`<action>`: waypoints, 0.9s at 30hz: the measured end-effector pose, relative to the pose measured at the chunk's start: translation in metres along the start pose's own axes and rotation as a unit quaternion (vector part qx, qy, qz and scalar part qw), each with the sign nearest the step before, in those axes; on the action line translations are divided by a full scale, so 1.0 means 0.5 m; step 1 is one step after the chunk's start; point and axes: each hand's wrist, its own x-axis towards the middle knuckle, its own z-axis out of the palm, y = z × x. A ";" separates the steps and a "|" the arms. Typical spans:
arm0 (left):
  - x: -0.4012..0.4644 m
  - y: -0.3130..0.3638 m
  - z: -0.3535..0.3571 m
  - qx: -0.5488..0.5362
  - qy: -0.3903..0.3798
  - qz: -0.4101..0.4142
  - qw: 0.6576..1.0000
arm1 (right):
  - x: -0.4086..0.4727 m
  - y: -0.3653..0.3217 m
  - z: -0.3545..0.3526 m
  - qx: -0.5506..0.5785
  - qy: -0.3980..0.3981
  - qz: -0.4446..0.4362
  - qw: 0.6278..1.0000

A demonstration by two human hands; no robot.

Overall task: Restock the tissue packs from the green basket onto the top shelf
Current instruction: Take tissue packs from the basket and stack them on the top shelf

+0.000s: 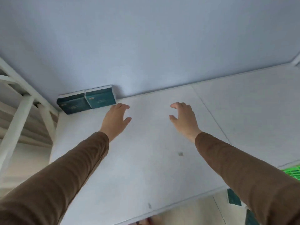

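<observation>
Two teal tissue packs (86, 100) stand side by side at the back left of the white top shelf (154, 159), against the wall, centre-left of frame. Left hand (116, 120) hovers just beside the right pack, fingers loosely spread, holding nothing. Right hand (184, 117) is empty too, fingers relaxed, mid-frame. A sliver of the green basket (292, 173) shows at the right edge, more teal packs (233, 197) lower right.

Matt white painted top shelf (162, 159), slightly scuffed; glossy teal film-wrapped tissue packs (87, 101); green plastic basket (292, 173) lattice; soft brown cloth sleeves (73, 168).
</observation>
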 end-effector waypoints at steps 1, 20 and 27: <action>0.002 0.063 0.025 -0.008 -0.014 0.022 1.000 | -0.033 0.041 -0.035 -0.017 0.005 0.009 1.000; -0.159 1.208 0.476 -0.083 -0.165 0.269 0.945 | -0.668 0.900 -0.564 -0.081 0.080 0.233 0.966; -0.122 1.480 0.672 -0.093 -0.244 0.283 0.923 | -0.729 1.182 -0.630 -0.060 0.059 0.320 0.944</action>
